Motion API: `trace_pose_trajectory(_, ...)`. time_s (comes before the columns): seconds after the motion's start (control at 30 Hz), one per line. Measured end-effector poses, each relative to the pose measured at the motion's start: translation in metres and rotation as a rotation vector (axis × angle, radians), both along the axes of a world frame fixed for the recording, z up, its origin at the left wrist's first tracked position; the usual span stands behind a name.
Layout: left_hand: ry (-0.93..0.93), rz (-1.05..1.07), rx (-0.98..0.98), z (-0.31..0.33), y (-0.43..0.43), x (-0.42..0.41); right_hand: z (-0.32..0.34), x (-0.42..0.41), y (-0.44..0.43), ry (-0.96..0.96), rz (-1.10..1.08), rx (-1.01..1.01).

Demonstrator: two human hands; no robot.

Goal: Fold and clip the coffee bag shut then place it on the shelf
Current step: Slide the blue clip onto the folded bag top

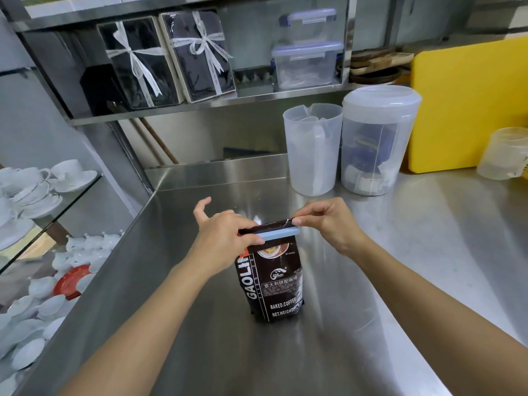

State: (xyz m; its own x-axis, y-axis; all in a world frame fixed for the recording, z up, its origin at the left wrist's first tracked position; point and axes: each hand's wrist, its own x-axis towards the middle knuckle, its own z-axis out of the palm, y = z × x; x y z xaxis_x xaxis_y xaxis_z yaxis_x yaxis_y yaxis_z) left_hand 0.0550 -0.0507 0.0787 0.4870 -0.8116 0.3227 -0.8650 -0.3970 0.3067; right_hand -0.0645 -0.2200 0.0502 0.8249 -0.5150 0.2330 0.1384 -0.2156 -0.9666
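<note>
Both hands (225, 238) on clipped coffee bag (273, 281)

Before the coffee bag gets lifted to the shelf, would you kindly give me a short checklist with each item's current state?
1. Coffee bag upright on the steel counter: ok.
2. Blue clip lies across the folded top: ok.
3. Clip snapped fully shut: cannot tell; its left end is hidden under the left hand.
4. Right hand pinches the bag's top right corner: ok.
5. Free spot on the shelf between the ribboned boxes and the lidded tubs: ok.
</note>
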Motion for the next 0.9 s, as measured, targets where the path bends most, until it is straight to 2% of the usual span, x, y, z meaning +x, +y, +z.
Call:
trace_pose_trajectory(0.17, 0.005, -0.051, -0.073, -0.004, -0.004, -0.006, 0.004, 0.007, 0.007, 0.002, 0.019, -0.091)
trace_pose_trajectory(0.27, -0.013, -0.075, -0.049, -0.005, -0.008, -0.006, 0.009, 0.008, 0.008, 0.038, 0.046, -0.171)
trace_pose_trajectory(0.5, -0.022, -0.084, -0.049, -0.007, -0.010, -0.005, 0.013, 0.002, 0.006, 0.071, 0.108, -0.222)
trace_pose_trajectory(0.77, -0.025, -0.042, -0.024, -0.003, -0.009, -0.006, 0.012, 0.006, 0.004, 0.074, 0.023, -0.396)
trace_pose_trajectory(0.9, 0.012, -0.017, -0.077, -0.004, -0.001, -0.006, 0.010, 0.004, 0.005, 0.064, -0.015, -0.428)
